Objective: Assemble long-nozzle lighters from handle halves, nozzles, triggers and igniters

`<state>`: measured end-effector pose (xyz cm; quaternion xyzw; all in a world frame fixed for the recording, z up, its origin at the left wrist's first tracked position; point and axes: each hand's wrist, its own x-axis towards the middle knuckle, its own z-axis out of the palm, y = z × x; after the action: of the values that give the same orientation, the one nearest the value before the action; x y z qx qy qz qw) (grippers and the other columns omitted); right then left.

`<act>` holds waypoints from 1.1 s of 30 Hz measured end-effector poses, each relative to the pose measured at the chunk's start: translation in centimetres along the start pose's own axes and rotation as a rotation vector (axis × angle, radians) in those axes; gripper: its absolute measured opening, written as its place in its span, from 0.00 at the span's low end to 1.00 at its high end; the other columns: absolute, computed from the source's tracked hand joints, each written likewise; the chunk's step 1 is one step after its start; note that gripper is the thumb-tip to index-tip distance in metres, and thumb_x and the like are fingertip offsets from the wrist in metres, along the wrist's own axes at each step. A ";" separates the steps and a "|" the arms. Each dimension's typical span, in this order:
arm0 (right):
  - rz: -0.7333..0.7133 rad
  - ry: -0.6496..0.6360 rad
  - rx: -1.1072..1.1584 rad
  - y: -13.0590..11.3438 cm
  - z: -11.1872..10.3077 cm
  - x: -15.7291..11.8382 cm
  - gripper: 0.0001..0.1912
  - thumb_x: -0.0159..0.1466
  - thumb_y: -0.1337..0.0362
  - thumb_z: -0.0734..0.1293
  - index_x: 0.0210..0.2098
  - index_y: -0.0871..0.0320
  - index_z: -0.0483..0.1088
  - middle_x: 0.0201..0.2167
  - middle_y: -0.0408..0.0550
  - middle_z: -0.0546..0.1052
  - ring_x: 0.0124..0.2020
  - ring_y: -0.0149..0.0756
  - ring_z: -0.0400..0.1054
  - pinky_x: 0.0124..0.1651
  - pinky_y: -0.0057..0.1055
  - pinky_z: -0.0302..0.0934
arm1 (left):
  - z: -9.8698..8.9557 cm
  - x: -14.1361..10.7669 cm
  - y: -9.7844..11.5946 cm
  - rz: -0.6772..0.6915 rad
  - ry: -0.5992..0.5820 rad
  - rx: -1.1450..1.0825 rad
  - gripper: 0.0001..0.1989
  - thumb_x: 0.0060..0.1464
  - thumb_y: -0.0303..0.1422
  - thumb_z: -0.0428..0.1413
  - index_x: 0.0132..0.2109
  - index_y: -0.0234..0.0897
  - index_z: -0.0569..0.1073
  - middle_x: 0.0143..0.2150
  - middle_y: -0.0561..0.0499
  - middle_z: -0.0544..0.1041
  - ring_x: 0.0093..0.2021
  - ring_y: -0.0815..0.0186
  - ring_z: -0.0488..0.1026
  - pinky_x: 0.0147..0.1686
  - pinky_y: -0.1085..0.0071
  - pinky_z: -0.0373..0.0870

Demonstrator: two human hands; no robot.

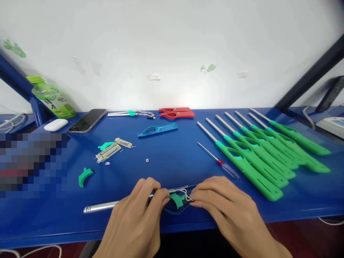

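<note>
At the table's front edge, an opened long-neck gas lighter lies in a blue half shell (174,211), its silver tube (99,206) pointing left. My left hand (141,211) closes over the shell where the tube enters it, fingertips beside the green trigger (177,200). My right hand (225,204) pinches at the shell's right part, around white wires (186,195) and a black piece. What exactly lies under the right fingertips is hidden. A loose green trigger (85,177) and a second blue half shell (158,129) rest apart from the hands.
Several green lighters (249,168) lie in a row at right, beside a screwdriver (219,161). Clear fuel tanks (108,152), red half shells (176,113) and tube assemblies (131,113) lie farther back. A phone (87,120), white case (56,125) and bottle (53,98) stand at left.
</note>
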<state>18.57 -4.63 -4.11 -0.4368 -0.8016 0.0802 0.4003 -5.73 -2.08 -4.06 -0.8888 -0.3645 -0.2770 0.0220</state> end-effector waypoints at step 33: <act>0.004 0.022 0.042 -0.2 -0.2 0.2 0.06 0.74 0.69 0.68 0.41 0.55 0.76 0.36 0.41 0.84 0.35 0.32 0.77 0.43 0.29 0.70 | 0.2 0.6 0.4 -0.033 0.095 0.009 0.08 0.71 0.27 0.52 0.44 0.39 0.76 0.39 0.49 0.74 0.37 0.64 0.73 0.32 0.69 0.74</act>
<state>18.53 -4.64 -3.76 -0.4307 -0.7945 0.0930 0.4178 -5.01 -1.94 -3.80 -0.8685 -0.3788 -0.3174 0.0389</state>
